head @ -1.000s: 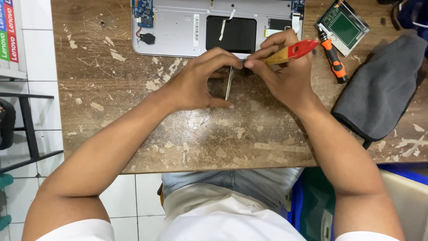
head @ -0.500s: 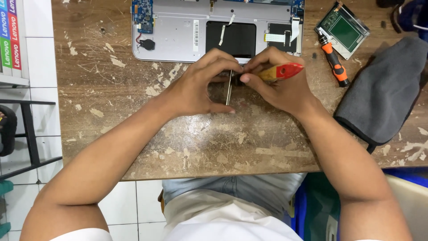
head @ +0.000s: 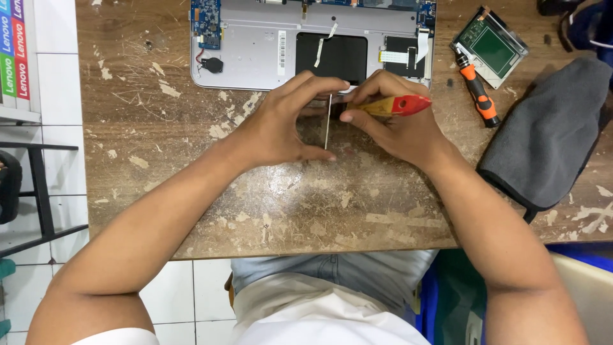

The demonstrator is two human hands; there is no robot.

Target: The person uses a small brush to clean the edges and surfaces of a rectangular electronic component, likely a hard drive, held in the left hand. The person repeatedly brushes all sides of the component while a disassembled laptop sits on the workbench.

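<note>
At frame centre my left hand (head: 281,128) pinches a thin upright strip (head: 328,121); my right hand (head: 396,124) grips a red-handled brush (head: 393,105) against it — cleaning underway, opened laptop (head: 255,51) still unassembled.

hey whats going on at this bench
A person sits at a worn wooden table with an opened laptop base in front of them. The left hand holds a thin flat part on edge, upright on the table. The right hand grips a brush with a red and yellow handle right against that part. An orange screwdriver, a small green circuit board and a grey cloth pouch lie to the right.
</note>
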